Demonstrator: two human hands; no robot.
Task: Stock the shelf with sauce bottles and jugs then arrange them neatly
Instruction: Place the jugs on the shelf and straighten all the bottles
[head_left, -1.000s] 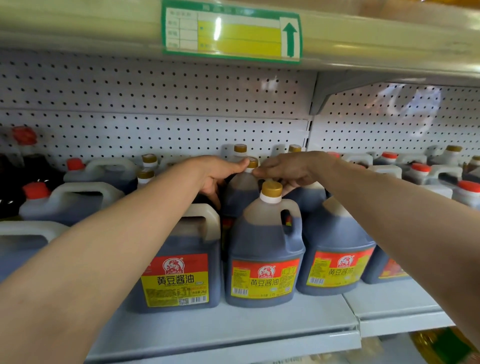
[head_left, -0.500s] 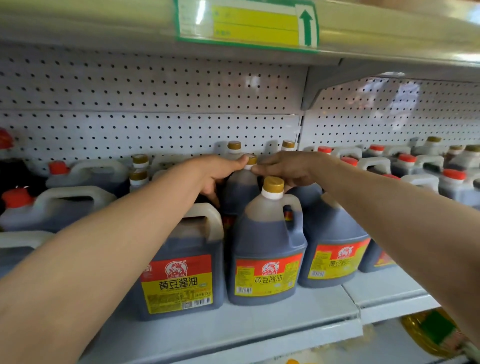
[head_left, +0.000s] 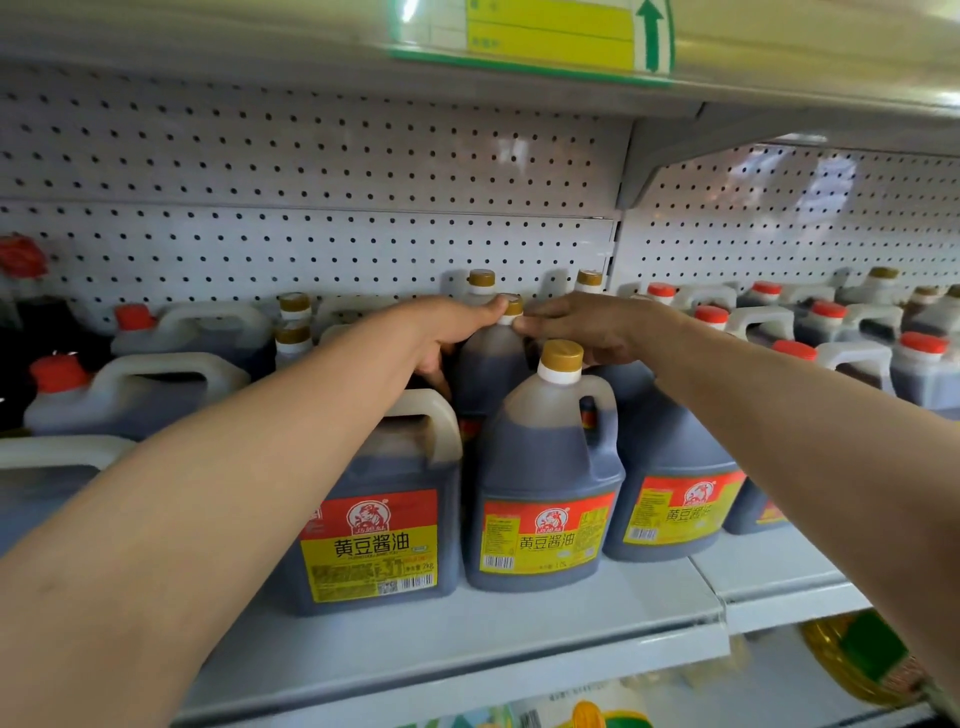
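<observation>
Dark soy sauce jugs with red and yellow labels stand in rows on a white shelf (head_left: 467, 639). In the front row are a square 2 kg jug (head_left: 379, 519), a round gold-capped jug (head_left: 545, 493) and another round jug (head_left: 675, 499). Both arms reach over them to a gold-capped jug in the second row (head_left: 491, 364). My left hand (head_left: 452, 332) curls round its left shoulder, thumb up by the cap. My right hand (head_left: 587, 327) grips its neck from the right, fingertips just under the cap. The jug stands upright; its lower part is hidden.
Red-capped jugs (head_left: 135, 395) crowd the shelf's left end, and more (head_left: 852, 358) fill the adjoining bay on the right. More gold caps (head_left: 480, 279) stand against the pegboard back wall (head_left: 311, 171). The upper shelf with its price tag (head_left: 545, 36) hangs close overhead. A yellow oil bottle (head_left: 862, 665) sits below.
Both hands stay on the same second-row jug, almost unmoved. The view has drifted slightly left and down, so the shelf contents sit a little differently in frame.
</observation>
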